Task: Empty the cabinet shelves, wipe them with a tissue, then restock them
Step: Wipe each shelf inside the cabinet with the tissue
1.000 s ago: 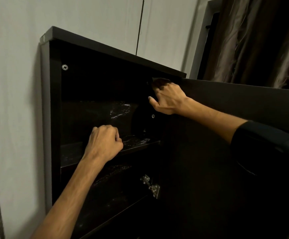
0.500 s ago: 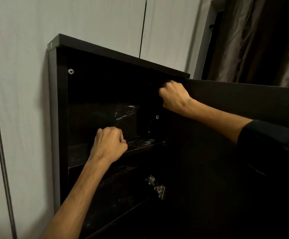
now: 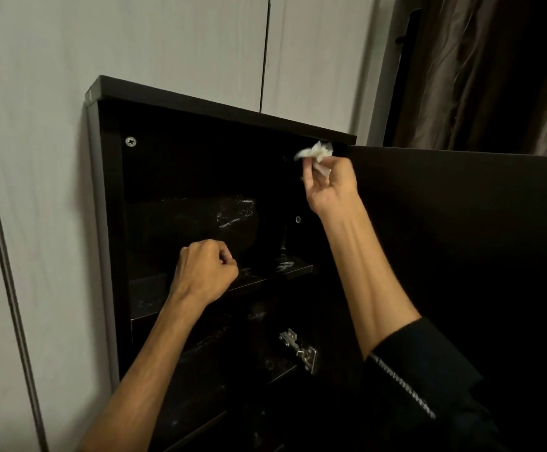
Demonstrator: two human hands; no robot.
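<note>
Pinched between thumb and fingertips of the right hand (image 3: 327, 184), a crumpled white tissue (image 3: 314, 151) is held in a tight grip against the upper right corner of the cabinet (image 3: 220, 112), just under its top board, presumably so that the corner is reached with a small wad rather than a flat sheet. The cabinet is seen to be dark, matt and box-shaped, mounted against a pale wall (image 3: 37, 158); its door (image 3: 461, 223), a broad flat dark panel, is swung open to the right, which gives both arms room. The upper shelf (image 3: 265, 275) is shown bare, glossy and streaked with pale smears, so emptying is judged done and wiping under way. The left hand (image 3: 203, 275) is clenched into a loose fist in front of that shelf's edge; whether anything is enclosed in it cannot be told. A metal hinge (image 3: 300, 350), bright and angular, is fixed lower on the right side. A cross-head screw (image 3: 131, 141) is set in the back panel's upper left.
</note>
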